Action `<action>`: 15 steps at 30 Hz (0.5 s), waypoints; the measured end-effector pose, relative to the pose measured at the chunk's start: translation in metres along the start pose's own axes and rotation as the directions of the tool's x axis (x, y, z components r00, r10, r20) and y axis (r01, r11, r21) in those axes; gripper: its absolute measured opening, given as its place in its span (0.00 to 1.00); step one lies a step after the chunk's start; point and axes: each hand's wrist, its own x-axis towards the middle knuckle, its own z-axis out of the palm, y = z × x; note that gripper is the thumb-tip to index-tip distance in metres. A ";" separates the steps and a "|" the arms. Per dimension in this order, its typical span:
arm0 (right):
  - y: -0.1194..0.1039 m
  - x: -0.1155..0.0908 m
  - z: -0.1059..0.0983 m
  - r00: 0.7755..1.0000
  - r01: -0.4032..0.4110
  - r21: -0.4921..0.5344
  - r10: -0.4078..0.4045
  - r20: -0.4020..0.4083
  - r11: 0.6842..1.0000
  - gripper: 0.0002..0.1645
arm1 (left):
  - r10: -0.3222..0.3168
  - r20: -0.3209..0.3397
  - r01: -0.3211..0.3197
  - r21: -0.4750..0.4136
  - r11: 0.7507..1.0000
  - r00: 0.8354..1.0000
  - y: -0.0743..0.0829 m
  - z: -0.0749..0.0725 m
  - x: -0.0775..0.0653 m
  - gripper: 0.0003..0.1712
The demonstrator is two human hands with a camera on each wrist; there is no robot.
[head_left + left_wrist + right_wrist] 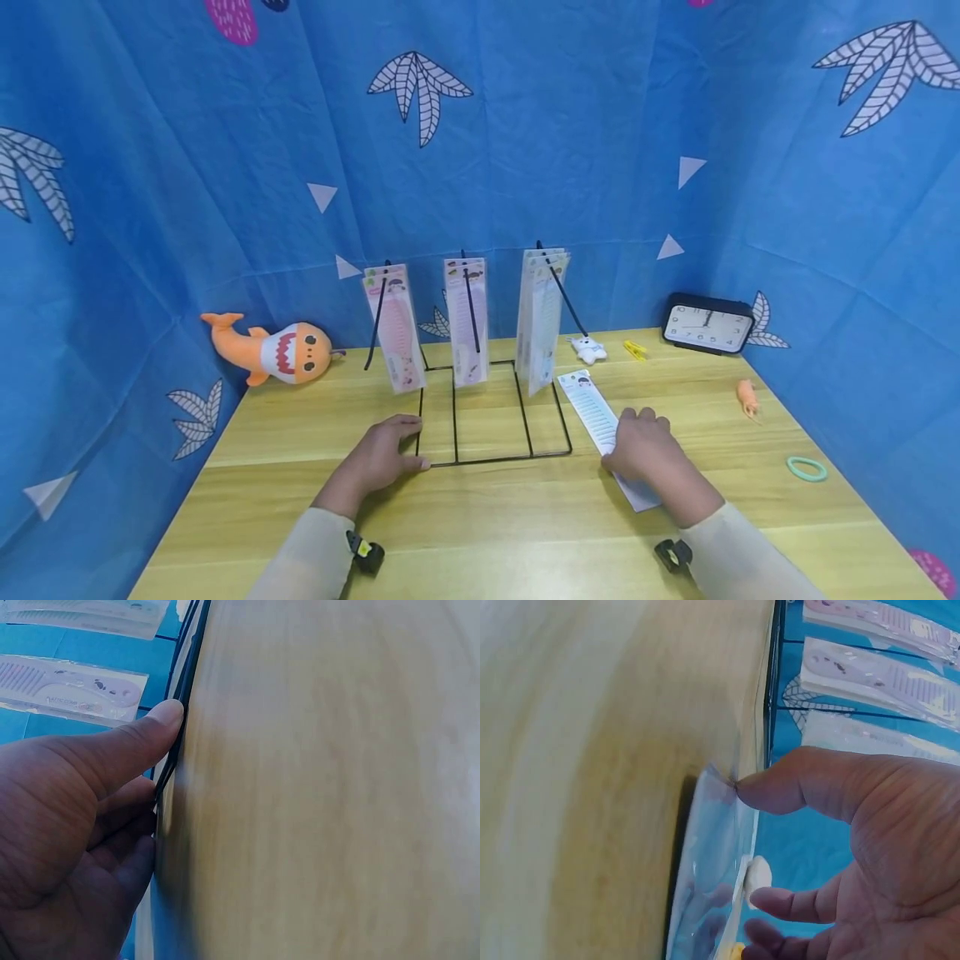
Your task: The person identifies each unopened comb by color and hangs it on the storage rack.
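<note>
My left hand (382,457) holds the front left corner of a black wire display rack (491,460). In the left wrist view, its thumb (166,712) lies against the wire, with the other fingers curled close to it. My right hand (647,450) grips a packaged comb (588,408) on the table right of the rack, thumb at one edge and fingers toward the other. Pink packaged combs (395,333), purple ones (467,325) and pale blue-green ones (542,325) hang from the rack's three hooks.
An orange shark plush (273,350) lies at the back left. Behind the right hand are a small white figure (588,349), a yellow clip (634,350) and a black clock (707,323). A small orange toy (747,399) and green ring (807,468) lie toward the right edge.
</note>
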 end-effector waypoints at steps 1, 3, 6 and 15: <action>0.000 0.001 0.000 1.000 -0.001 0.002 0.001 0.000 1.000 0.54 | -0.001 0.001 0.001 -0.001 1.000 1.000 0.000 0.000 0.000 0.38; 0.002 0.002 0.000 1.000 -0.008 0.009 0.007 0.013 1.000 0.56 | -0.005 0.000 0.005 0.001 1.000 1.000 0.001 0.000 0.000 0.38; 0.005 0.005 -0.001 0.998 -0.021 0.048 0.018 0.059 0.999 0.58 | -0.006 -0.004 0.006 0.000 1.000 1.000 0.001 -0.001 0.000 0.38; 0.023 0.009 -0.006 0.988 0.017 0.160 -0.041 0.146 0.987 0.66 | 0.001 0.002 -0.001 0.001 1.000 1.000 -0.002 0.001 0.002 0.38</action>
